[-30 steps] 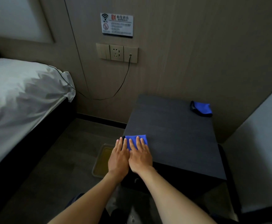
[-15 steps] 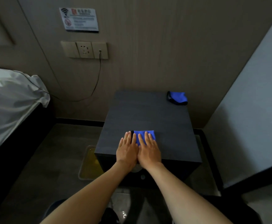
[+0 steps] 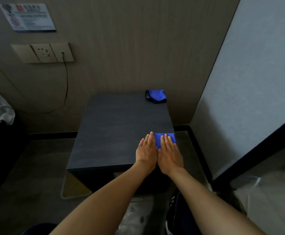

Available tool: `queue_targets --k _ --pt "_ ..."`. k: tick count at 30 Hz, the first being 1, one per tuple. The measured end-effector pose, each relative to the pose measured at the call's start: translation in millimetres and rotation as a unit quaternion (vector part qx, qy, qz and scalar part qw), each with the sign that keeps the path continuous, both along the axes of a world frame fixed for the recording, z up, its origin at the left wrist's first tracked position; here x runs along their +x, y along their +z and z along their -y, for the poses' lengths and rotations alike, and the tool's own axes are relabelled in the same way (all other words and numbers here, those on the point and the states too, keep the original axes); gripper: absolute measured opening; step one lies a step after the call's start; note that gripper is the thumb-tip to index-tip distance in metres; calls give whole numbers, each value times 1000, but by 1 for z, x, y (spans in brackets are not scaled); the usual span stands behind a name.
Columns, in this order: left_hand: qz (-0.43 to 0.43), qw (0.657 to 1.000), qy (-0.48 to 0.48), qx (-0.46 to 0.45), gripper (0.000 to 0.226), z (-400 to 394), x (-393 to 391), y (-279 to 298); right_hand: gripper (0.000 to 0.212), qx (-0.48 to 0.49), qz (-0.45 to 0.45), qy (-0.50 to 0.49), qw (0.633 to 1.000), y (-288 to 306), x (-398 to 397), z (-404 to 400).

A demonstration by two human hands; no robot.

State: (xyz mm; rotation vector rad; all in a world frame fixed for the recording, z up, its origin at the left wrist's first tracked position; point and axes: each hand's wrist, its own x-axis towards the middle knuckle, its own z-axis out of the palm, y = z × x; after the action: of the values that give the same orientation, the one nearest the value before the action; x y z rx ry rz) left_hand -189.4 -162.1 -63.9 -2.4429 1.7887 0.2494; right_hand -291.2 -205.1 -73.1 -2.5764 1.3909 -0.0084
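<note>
Though thin — flat, bright-blue cloth (image 3: 157,139)

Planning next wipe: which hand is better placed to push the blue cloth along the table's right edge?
Right, probably: the right hand lies flat over most of the blue cloth; the left hand sits at its left edge.

Tabletop (image 3: 121,126) open leftward; blue bundle (image 3: 156,96) blocks far corner.

Cable (image 3: 67,85) hangs from wall socket (image 3: 43,52) (sign (image 3: 28,16) above).
</note>
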Motion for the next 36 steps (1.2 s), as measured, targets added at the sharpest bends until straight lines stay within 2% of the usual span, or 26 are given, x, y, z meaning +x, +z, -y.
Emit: queue_targets --k 4,9,24,31,36 --pt "-14 1000 0 0 69 19 -3 0 60 -6 -15 1 1000 0 -3 20" --pt "-36 999 14 -17 61 52 12 2 61 8 -24 5 1000 3 14 55" --pt "-19 999 39 -31 59 146 91 -6 63 6 -30 16 999 -2 96 157" --pt "-7 999 44 -15 59 163 105 -2 63 18 -29 29 999 6 109 173" --pt "-13 999 41 -16 59 137 94 -3 63 21 -38 25 999 6 98 148"
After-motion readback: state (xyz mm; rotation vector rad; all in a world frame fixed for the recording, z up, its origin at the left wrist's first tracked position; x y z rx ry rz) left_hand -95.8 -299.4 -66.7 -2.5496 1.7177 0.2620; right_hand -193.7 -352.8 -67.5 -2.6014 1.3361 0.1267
